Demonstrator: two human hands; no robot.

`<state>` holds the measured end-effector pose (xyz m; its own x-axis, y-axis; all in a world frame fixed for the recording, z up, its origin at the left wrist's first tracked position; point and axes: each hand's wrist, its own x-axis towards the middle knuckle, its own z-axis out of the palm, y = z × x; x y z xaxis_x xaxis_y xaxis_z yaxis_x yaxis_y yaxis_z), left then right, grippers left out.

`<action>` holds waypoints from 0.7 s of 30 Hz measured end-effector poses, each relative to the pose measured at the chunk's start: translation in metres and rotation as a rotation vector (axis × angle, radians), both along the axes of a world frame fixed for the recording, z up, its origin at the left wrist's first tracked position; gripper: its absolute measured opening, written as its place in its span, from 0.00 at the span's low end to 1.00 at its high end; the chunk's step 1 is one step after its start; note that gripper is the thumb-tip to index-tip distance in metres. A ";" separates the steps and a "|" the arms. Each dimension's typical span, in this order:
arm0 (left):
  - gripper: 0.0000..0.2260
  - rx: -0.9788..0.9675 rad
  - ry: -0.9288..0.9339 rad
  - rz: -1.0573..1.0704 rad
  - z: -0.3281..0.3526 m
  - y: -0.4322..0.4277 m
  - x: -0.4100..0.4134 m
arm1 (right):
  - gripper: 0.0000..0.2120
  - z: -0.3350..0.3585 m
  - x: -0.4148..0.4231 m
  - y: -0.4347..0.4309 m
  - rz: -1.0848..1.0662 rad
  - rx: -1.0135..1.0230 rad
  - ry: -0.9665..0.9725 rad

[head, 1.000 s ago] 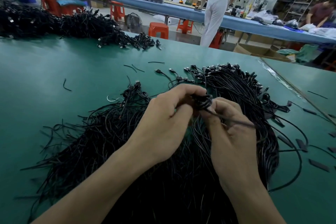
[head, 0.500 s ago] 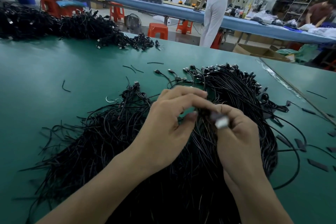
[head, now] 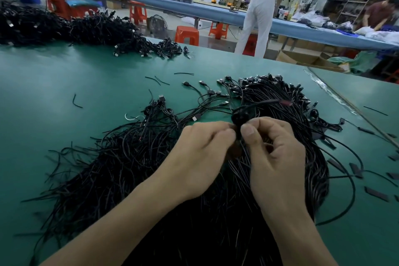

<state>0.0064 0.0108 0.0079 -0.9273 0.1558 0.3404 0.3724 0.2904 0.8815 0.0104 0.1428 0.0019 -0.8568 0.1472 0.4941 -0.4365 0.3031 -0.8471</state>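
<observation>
Both hands had shifted versus half a second ago: right hand (head: 274,153) rolled thumb-up, the pale blur it carried was gone from view, and a small coil (head: 238,117) sat at the fingertips. Grip: left hand (head: 203,151) pinched the coil's left side, thumb and forefinger curled on it; right hand pinched the other side, thumb on top, remaining fingers curled in. The coil was held just above the pile (head: 140,170), over its far middle, clear of the table (head: 64,84). Its free tail (head: 278,101) swung out over the pile's far right, blurred, reddish at the tip. Judgement: the step in hand was winding one cable into a tight bundle, late in the wrap since only a short tail was out. Next move probably calls for taking that tail round or through the coil while left hand stops the turns springing open; neither pinch should slacken. Couldn't tell whether a tie was already on it, since the fingers hid that. Plugs (head: 248,81) lined the pile's far edge, flat black strips (head: 375,194) lay right of the pile, and a second heap (head: 64,26) sat well beyond the pile, far left.
</observation>
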 end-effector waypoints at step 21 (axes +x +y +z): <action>0.23 0.094 0.151 -0.008 0.000 -0.005 -0.004 | 0.08 -0.009 -0.011 0.011 -0.118 0.073 -0.179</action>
